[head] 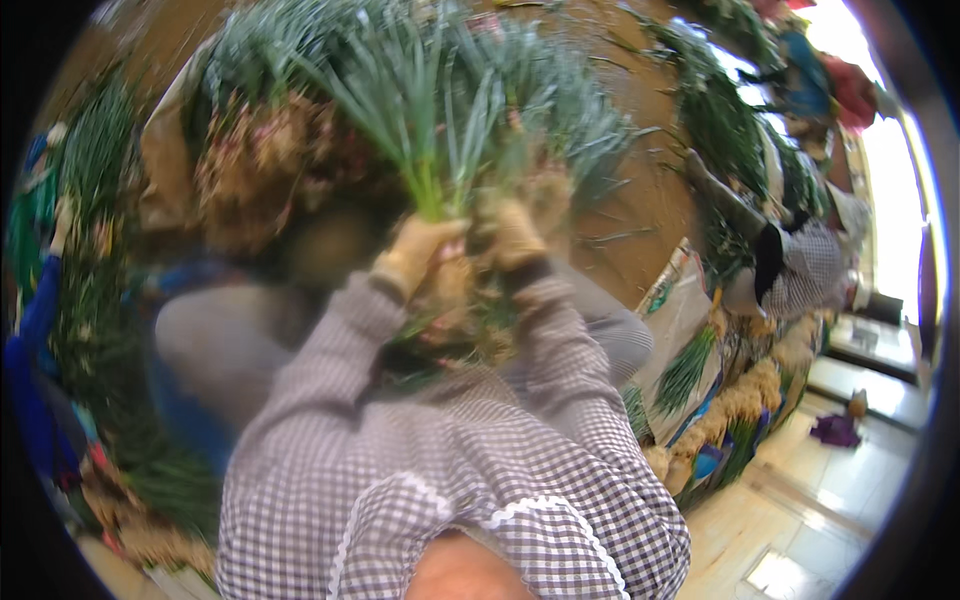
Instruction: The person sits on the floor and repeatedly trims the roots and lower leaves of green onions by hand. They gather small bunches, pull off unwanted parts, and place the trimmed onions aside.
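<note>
My left hand (420,251), in a pale yellow glove, is closed around the lower stalks of a bunch of green onions (431,180). Their long leaves fan upward, and pale roots hang below the hand. Just beside it is my right hand (516,232), gloved too and blurred by motion; blurred greens show above it, but whether it grips them cannot be told. Beyond both hands lies a large heap of green onions (285,67), with its reddish bulbs and tan roots (262,150) facing me. Loose trimmings lie in my lap below the hands.
Wet brown floor (622,225) shows at the right. A co-worker in a blue sleeve (37,300) reaches to onions at far left. Another person in checked clothing (806,266) sits at right, near a pale sack (679,337) and rooted bundles (739,405). More greens (97,150) lie at left.
</note>
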Demonstrator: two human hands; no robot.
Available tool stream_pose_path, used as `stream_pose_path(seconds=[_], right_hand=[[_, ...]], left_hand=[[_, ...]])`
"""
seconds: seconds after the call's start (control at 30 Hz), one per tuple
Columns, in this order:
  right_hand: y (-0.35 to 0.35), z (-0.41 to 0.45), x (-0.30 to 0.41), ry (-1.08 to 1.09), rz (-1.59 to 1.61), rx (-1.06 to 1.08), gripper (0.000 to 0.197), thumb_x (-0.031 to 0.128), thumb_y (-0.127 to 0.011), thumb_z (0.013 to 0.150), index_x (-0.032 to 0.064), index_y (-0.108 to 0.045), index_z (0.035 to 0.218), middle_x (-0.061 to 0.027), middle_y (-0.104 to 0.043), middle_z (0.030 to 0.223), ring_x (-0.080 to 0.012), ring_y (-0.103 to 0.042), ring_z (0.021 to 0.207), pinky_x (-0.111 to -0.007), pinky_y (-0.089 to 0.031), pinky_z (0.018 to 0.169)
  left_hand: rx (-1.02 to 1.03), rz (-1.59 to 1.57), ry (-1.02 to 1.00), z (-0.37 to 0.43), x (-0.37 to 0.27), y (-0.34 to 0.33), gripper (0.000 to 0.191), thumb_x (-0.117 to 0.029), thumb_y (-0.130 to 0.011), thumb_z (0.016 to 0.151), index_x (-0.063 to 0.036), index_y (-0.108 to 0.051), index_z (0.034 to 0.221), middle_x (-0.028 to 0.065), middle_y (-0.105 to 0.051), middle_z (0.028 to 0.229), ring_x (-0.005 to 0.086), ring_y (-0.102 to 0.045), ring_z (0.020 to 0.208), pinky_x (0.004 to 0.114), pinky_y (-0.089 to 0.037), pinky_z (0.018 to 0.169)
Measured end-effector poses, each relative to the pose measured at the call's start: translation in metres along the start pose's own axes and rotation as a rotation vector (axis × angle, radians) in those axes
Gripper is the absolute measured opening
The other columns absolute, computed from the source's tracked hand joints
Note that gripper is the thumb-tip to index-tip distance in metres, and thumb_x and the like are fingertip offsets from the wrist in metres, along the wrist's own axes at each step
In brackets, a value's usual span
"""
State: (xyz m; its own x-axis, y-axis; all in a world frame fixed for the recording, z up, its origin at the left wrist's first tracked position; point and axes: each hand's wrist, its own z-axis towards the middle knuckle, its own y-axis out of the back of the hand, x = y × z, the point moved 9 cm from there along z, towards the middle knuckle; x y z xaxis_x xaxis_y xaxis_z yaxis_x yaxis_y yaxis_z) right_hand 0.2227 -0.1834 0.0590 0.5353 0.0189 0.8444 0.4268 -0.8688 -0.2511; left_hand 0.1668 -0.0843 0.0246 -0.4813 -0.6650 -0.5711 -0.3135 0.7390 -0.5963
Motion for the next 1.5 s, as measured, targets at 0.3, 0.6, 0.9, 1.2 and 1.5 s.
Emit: stream_pose_path(seconds=[0.3, 0.6, 0.9, 1.2, 1.5], right_hand=[[0.005, 0.038, -0.075, -0.138, 0.330, -0.383, 0.008, 0.014, -0.055, 0.092, 0.0061, -0.053, 0.089, -0.0034, -0.051, 0.068, -0.0189, -0.055, 0.056, -0.030, -0.043, 0.043], [-0.049, 0.022, -0.037, -0.061, 0.724, 0.083, 0.026, 0.022, -0.056, 0.094, 0.0046, -0.057, 0.113, 0.0057, -0.042, 0.067, -0.0047, -0.032, 0.050, -0.021, -0.035, 0.047], [0.025, -0.003, -0.013, 0.178, -0.426, -0.852, 0.024, 0.018, -0.064, 0.086, 0.0003, -0.061, 0.102, -0.0141, -0.068, 0.088, -0.0280, -0.064, 0.079, -0.037, -0.051, 0.075], [0.051, 0.008, -0.073, 0.021, -1.011, -0.056, 0.050, 0.033, -0.063, 0.084, 0.0048, -0.056, 0.124, -0.0162, -0.055, 0.126, -0.0289, -0.052, 0.117, -0.037, -0.040, 0.099], [-0.155, -0.034, -0.172, 0.248, -1.429, 0.378, 0.052, 0.027, -0.053, 0.088, 0.0057, -0.044, 0.135, -0.0166, -0.042, 0.140, -0.0284, -0.039, 0.131, -0.044, -0.028, 0.109]], left_hand=[[-0.009, -0.064, -0.056, -0.015, 0.001, 0.012, 0.006, -0.004, -0.059, 0.087, -0.0015, -0.058, 0.093, 0.0087, -0.062, 0.073, 0.0160, -0.057, 0.055, 0.025, -0.048, 0.047], [0.182, -0.448, 0.103, -0.043, 0.017, 0.020, 0.021, -0.012, -0.054, 0.093, -0.0014, -0.055, 0.111, 0.0064, -0.065, 0.094, 0.0138, -0.061, 0.069, 0.027, -0.051, 0.063], [-0.063, 0.028, -0.081, -0.058, -0.001, 0.026, 0.010, -0.005, -0.058, 0.089, 0.0007, -0.059, 0.097, 0.0100, -0.064, 0.078, 0.0158, -0.059, 0.059, 0.023, -0.051, 0.050], [0.013, -0.016, -0.465, -0.114, -0.136, 0.037, 0.026, -0.016, -0.056, 0.094, -0.0045, -0.055, 0.117, 0.0048, -0.063, 0.094, 0.0129, -0.060, 0.079, 0.023, -0.050, 0.066], [-0.152, -0.172, -0.446, -0.051, -0.092, 0.087, 0.028, -0.017, -0.064, 0.089, -0.0034, -0.055, 0.111, 0.0006, -0.056, 0.078, 0.0096, -0.053, 0.067, 0.022, -0.047, 0.059]])
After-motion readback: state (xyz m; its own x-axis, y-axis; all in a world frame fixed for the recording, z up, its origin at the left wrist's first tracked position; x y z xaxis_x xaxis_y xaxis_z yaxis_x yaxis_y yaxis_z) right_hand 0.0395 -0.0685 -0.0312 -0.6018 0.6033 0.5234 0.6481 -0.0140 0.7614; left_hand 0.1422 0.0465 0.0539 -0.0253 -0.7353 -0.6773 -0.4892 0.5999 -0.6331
